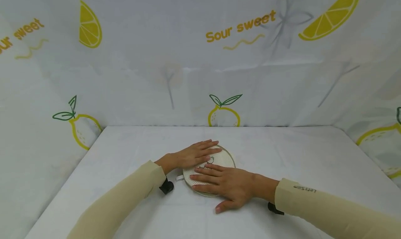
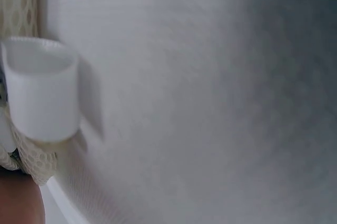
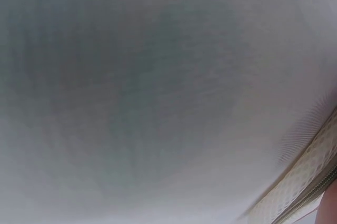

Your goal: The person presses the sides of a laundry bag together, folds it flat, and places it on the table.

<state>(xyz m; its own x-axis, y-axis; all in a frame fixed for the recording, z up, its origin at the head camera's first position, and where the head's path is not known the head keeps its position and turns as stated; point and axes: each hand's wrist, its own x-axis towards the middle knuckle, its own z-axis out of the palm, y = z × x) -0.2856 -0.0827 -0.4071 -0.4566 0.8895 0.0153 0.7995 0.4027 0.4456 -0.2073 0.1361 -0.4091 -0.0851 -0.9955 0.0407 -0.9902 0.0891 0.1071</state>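
Observation:
A round white mesh laundry bag (image 1: 226, 159) with a darker edge lies on the white tabletop, a small line drawing on its top. My left hand (image 1: 191, 156) rests flat across its far left part with the fingers straight. Over its near right part lies my right hand (image 1: 235, 184), fingers extended and thumb spread out to the side. A white loop tab (image 2: 45, 103) sticks out from the bag's rim in the left wrist view. The right wrist view shows a zipper (image 3: 310, 196) along the mesh edge. Both hands cover much of the bag.
The white table (image 1: 141, 141) meets a white cloth backdrop (image 1: 141, 86) printed with lemons and lettering behind and at the sides. A black wrist device (image 1: 167, 186) sits under the left sleeve (image 1: 125, 193), another under the right sleeve (image 1: 329, 206).

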